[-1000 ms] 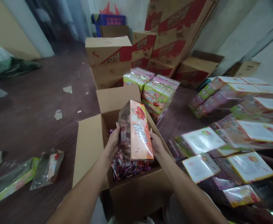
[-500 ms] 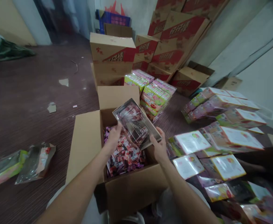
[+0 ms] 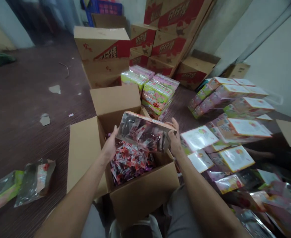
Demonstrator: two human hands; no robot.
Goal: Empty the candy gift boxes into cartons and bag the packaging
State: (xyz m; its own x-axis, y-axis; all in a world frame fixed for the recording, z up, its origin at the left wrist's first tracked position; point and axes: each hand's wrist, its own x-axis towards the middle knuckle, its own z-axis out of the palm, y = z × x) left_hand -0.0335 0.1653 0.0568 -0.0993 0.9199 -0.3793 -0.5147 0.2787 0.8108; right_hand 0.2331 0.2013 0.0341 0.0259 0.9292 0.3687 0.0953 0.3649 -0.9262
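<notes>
Both my hands hold a clear-sided candy box (image 3: 145, 131) sideways over an open cardboard carton (image 3: 140, 195). My left hand (image 3: 111, 145) grips its left end and my right hand (image 3: 175, 141) grips its right end. Small red and purple wrapped candies (image 3: 130, 161) lie heaped inside the carton, right beneath the box. The carton's flaps stand open at the back and the left.
Empty flattened wrappers (image 3: 33, 180) lie on the dark floor at left. Stacks of pink and green candy boxes (image 3: 157, 94) stand behind the carton, with more boxes (image 3: 234, 105) spread at right. Red-printed shipping cartons (image 3: 103, 53) are piled against the back wall.
The candy box went from upright, to tilted, to lying sideways over the carton. More loose candies show in the carton. The camera shifted right and down.
</notes>
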